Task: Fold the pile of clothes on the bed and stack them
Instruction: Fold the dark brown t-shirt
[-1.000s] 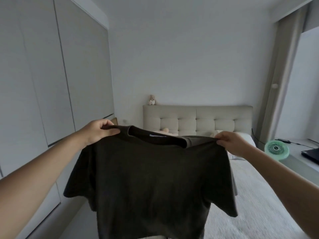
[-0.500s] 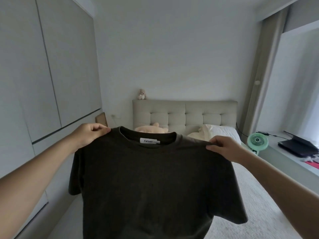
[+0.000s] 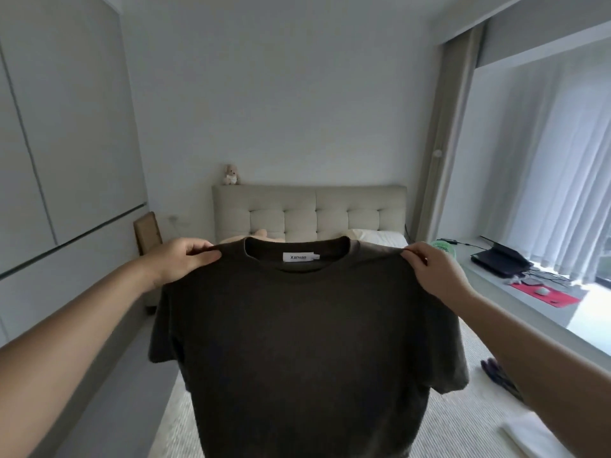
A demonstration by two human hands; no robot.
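Since the earlier frame both hands have shifted outward along the shoulder seams, and the dark brown T-shirt [image 3: 297, 328] now hangs flatter and more squarely, its white neck label reading "Xanvas" turned toward the camera. Left hand [image 3: 185, 261] pinches the left shoulder seam, thumb on the near side and fingers curled over the far side. Right hand [image 3: 429, 276] pinches the right shoulder seam with its fingertips. Held up in the air above the bed [image 3: 463, 424], the shirt has both short sleeves drooping and its hem runs out of view below. A folded white cloth [image 3: 525, 438] lies on the bed at lower right, and a dark purple item [image 3: 499, 375], perhaps another garment, lies near the bed's right edge. A teddy bear [image 3: 230, 175] sits on the tufted headboard [image 3: 330, 213].
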